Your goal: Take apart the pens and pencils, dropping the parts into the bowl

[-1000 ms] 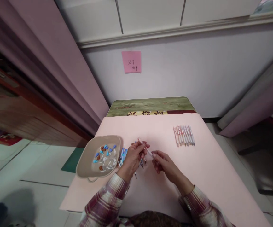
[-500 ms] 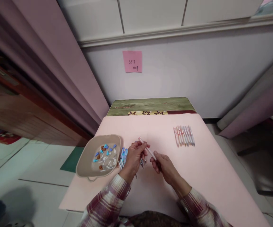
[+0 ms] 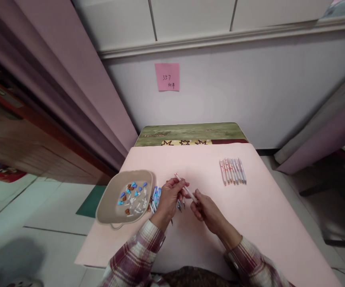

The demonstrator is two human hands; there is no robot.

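STATUS CHANGE: R hand (image 3: pixel 206 207) now grips the lower end of the pen (image 3: pixel 191 193); 1 s earlier, only its fingertips are at that end. More of the shaft shows btw. the hands. Diff. vs. 0.5 s ago is slight: grip approx. same. L hand (image 3: pixel 170 196) stays near the same spot.

MEANING (judged): work is centred on this pen's lower end; unit is in process, not set down.

POSE: Both forearms reach fwd. over the table (image 3: pixel 259 227), converging nr. centre. L hand: thumb & fingers pinched on the shaft, upper end projecting past them. R hand: fingers curled, thumb on top, closed round the lower end; exact finger contact n/v. Pen runs diagonally, far-L to near-R.

LOCATION: Pen is held btw. the hands, R of the tray (image 3: pixel 108 203) w/ small blue, brown & white parts (image 3: pixel 134 185). Loose pens (image 3: pixel 155 196) lie just beside the tray, partly hidden by L hand. Pen row (image 3: pixel 232 172) at far R, unchanged.
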